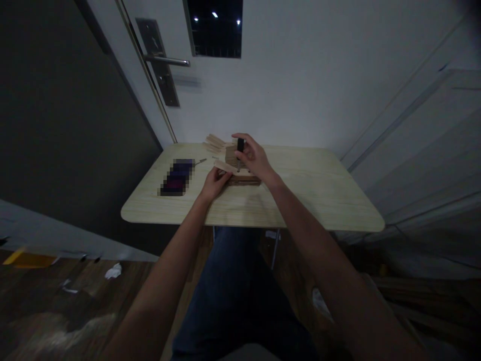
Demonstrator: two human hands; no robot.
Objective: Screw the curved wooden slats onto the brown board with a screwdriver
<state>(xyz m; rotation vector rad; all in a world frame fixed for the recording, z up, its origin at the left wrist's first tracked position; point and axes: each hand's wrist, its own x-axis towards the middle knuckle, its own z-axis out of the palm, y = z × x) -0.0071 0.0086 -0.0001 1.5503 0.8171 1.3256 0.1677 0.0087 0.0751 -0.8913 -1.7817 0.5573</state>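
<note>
My right hand [254,156] is closed around a black-handled screwdriver [240,146], held upright with its tip down on a wooden assembly [240,175] near the middle of the table. At the assembly's left end, my left hand [214,182] grips a light wooden piece [224,166] and holds it steady. More wooden slats [215,142] lie fanned out just behind the assembly.
The small light-wood table [319,195] stands against a white wall. A dark blurred flat object [177,176] lies on its left part, with a thin metal piece [200,161] beside it. A door with a metal handle [167,61] is behind on the left. My legs are under the table.
</note>
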